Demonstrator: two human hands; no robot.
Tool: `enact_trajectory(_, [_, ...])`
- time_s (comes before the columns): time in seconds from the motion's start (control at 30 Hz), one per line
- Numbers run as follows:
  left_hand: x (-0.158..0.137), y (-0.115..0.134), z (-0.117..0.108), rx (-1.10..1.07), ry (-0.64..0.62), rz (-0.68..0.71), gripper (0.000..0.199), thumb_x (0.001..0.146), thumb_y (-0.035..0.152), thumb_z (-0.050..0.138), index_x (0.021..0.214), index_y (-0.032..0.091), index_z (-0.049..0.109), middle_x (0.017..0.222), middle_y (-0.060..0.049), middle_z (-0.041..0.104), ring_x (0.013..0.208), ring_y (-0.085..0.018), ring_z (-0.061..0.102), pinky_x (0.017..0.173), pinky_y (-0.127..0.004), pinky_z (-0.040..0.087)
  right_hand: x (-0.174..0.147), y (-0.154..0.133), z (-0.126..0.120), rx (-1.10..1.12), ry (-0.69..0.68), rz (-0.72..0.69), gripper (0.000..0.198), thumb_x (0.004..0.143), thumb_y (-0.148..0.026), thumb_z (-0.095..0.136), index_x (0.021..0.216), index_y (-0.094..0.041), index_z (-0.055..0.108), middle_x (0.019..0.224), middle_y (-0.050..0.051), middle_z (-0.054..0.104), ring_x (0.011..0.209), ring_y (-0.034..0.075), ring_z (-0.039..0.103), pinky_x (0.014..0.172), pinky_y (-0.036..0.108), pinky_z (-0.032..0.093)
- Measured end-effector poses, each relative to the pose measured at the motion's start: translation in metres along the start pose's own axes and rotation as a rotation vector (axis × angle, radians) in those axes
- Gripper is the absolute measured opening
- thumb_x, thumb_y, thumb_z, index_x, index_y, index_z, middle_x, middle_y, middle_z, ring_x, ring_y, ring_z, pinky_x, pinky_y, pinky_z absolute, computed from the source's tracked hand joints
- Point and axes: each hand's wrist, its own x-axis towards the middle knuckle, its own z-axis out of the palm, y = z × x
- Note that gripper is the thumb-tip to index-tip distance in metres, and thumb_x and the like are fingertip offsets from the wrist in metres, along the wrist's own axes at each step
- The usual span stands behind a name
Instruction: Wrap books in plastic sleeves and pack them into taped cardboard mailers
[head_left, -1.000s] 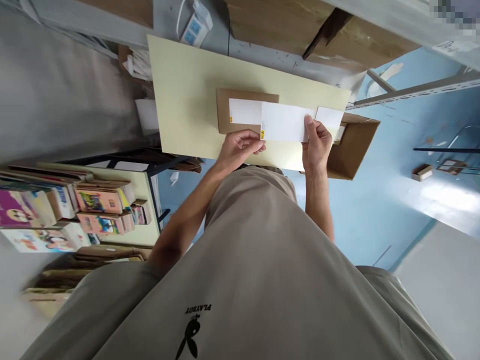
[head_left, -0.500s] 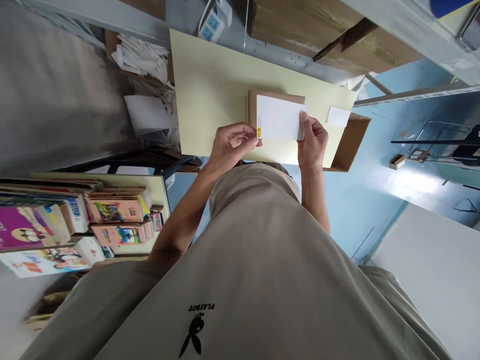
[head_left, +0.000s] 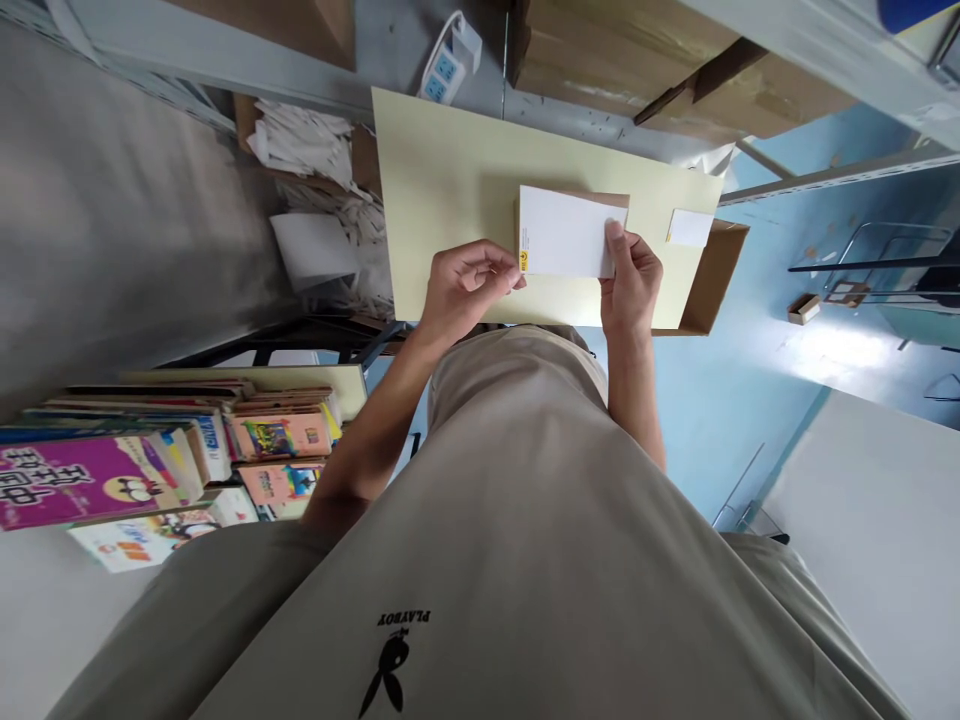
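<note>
A white printed sheet [head_left: 568,234] with a small yellow logo in one corner is stretched between my hands. It lies over a brown cardboard box [head_left: 611,199], whose far edge shows behind it. My left hand [head_left: 472,290] pinches the sheet's near left corner between thumb and fingertips. At the sheet's right end, my right hand [head_left: 632,280] is closed on it, thumb on top. Whether the sheet touches the box cannot be made out. Both are above a pale yellow tabletop [head_left: 442,180]. A smaller white card [head_left: 690,227] lies near the table's right end.
An open cardboard box [head_left: 712,280] stands below the table's right end. Behind the table are a power strip [head_left: 444,75] and large cartons [head_left: 615,60]. Crumpled white paper [head_left: 304,140] lies at the left, and stacked books [head_left: 277,435] stand on a lower-left surface.
The view has shifted, so the table and shelves sit further right in the picture. Both hands keep their hold on the sheet, which now covers the box's left side more.
</note>
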Motion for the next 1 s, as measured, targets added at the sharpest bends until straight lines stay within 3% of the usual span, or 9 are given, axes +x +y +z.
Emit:
enact_trajectory(0.3, [0.007,-0.002,-0.011,0.019,-0.055,0.063,0.032,0.102,0.046,0.097,0.092,0.023,0.077,0.084,-0.001,0.079,0.084,-0.019,0.084,0.084,-0.037,0.074,-0.003,-0.02,0.018,-0.038,0.094,0.122,0.062,0.097,-0.087,0.083,0.086,-0.029,0.062,0.083,0.0,0.062,0.082,0.018,0.069,0.072,0.035,0.066])
enact_trajectory(0.43, [0.007,-0.006,-0.014,0.021,-0.063,0.098,0.036,0.104,0.051,0.095,0.093,0.023,0.075,0.085,-0.001,0.076,0.083,-0.018,0.084,0.082,-0.036,0.073,-0.007,-0.019,0.031,-0.372,-0.013,0.122,0.053,0.103,-0.078,0.083,0.092,-0.028,0.069,0.091,0.002,0.074,0.086,0.019,0.072,0.078,0.035,0.065])
enact_trajectory(0.53, [0.007,-0.009,-0.015,0.037,-0.039,0.105,0.039,0.105,0.056,0.093,0.095,0.024,0.074,0.086,0.0,0.076,0.084,-0.019,0.084,0.083,-0.036,0.073,-0.014,-0.026,0.039,-0.553,-0.067,0.036,0.041,0.108,-0.066,0.082,0.1,-0.026,0.076,0.106,0.006,0.08,0.087,0.019,0.073,0.084,0.037,0.066])
enact_trajectory(0.77, [0.006,-0.006,-0.021,0.092,-0.11,0.131,0.042,0.107,0.064,0.088,0.101,0.025,0.078,0.095,-0.003,0.08,0.089,-0.02,0.084,0.084,-0.036,0.072,-0.034,-0.081,0.047,-0.376,-0.364,-0.161,0.033,0.116,-0.058,0.074,0.11,-0.027,0.082,0.11,0.005,0.078,0.094,0.018,0.076,0.082,0.034,0.067])
enact_trajectory(1.0, [0.006,0.008,-0.022,0.124,-0.096,0.029,0.035,0.101,0.055,0.095,0.097,0.025,0.077,0.092,-0.002,0.079,0.091,-0.021,0.083,0.088,-0.036,0.071,-0.047,-0.095,0.056,-0.381,-0.349,-0.096,0.024,0.112,-0.053,0.081,0.108,-0.029,0.083,0.111,0.005,0.078,0.092,0.018,0.075,0.076,0.034,0.067])
